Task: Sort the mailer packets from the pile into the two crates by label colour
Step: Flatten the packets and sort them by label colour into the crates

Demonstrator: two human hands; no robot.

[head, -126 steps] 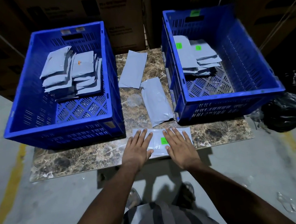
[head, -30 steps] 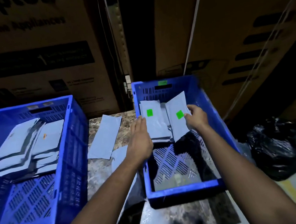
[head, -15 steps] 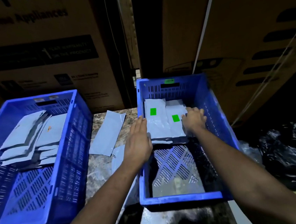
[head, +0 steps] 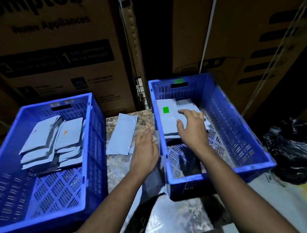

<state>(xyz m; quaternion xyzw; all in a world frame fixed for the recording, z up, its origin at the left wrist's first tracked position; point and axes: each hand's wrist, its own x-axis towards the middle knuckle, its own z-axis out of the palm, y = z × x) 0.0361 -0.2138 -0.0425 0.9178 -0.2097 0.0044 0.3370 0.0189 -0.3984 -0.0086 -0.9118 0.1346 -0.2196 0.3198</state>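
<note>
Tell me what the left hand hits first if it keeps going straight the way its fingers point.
Probably the near-left wall of the right crate: the left hand points up and slightly right, fingertips right beside it. Depth is unclear; it may pass above the rim toward the green-labelled packet.

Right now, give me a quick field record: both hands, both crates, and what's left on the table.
left hand: open, over the gap between the crates, holding nothing
right hand: open, over the packets in the right crate, no grip on any
right crate: stacked packets, top one shows a green label
left crate: stacked packets, one shows an orange mark
table: one unsorted packet between the crates; another seems partly hidden under the left forearm
</note>
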